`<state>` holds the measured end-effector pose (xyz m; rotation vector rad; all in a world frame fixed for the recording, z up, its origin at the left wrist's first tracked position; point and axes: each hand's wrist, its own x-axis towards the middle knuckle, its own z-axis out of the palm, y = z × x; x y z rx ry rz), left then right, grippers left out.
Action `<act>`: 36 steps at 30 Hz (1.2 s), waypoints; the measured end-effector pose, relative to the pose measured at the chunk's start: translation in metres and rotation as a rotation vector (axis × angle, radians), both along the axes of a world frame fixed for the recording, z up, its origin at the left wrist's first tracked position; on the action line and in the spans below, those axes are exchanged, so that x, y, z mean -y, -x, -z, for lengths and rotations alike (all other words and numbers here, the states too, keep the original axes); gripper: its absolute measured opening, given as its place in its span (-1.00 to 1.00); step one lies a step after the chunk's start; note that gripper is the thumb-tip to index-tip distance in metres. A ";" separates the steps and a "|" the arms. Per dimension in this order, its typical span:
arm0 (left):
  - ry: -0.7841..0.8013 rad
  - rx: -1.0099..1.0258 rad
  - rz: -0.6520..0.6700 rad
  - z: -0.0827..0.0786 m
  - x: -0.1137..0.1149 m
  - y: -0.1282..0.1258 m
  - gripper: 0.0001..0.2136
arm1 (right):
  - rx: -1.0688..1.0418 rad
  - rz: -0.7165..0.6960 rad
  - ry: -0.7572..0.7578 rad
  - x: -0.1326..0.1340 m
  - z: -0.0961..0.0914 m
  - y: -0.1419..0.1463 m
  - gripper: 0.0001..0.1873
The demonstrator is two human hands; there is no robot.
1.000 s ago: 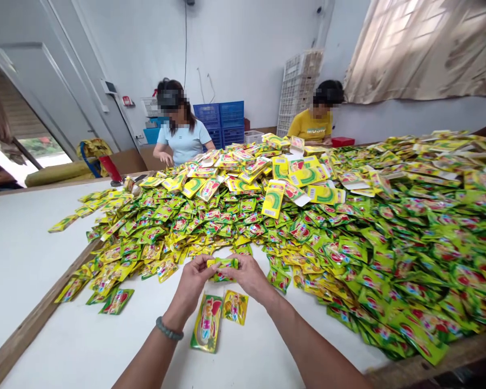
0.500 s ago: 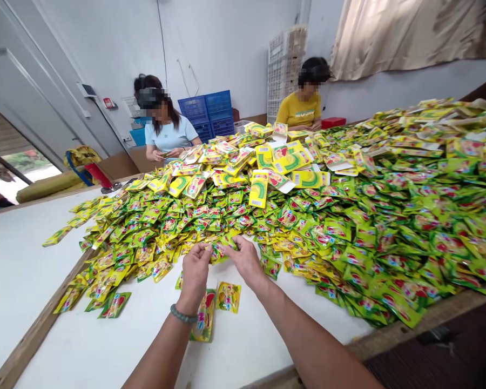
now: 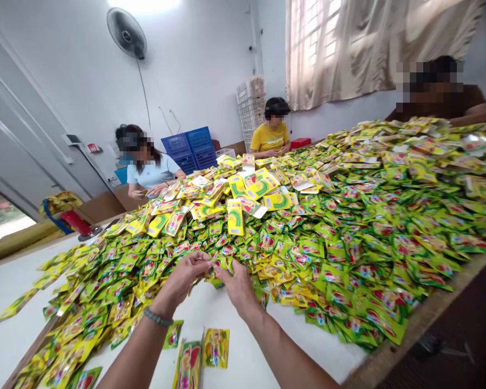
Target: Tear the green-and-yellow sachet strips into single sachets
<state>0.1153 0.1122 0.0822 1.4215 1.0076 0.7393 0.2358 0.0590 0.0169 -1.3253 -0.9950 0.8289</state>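
Both my hands reach to the near edge of a huge heap of green and yellow sachets (image 3: 348, 227) on a white table (image 3: 227, 351). My left hand (image 3: 182, 278), with a bead bracelet on its wrist, pinches its fingertips at a sachet on the heap's edge. My right hand (image 3: 237, 283) has its fingers curled onto the sachets right beside it. Fingertips of both hands nearly meet. A long green packet (image 3: 188, 364) and a small yellow sachet (image 3: 216, 347) lie side by side on the table under my forearms.
Yellow cards (image 3: 235, 216) lie on top of the heap. Three people sit at the table's far side and right end. Blue crates (image 3: 190, 146) and white crates (image 3: 251, 102) stand by the back wall, under a wall fan (image 3: 125, 32). The table's wooden edge (image 3: 413, 329) runs on the right.
My hands, which held a folded sachet above the table, have moved forward to the heap's edge. The view has tilted up and right, showing a third person and the fan.
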 end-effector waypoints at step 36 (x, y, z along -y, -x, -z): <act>0.151 -0.039 0.004 0.065 0.089 0.065 -0.63 | 0.330 -0.544 -0.021 0.005 0.007 0.003 -0.82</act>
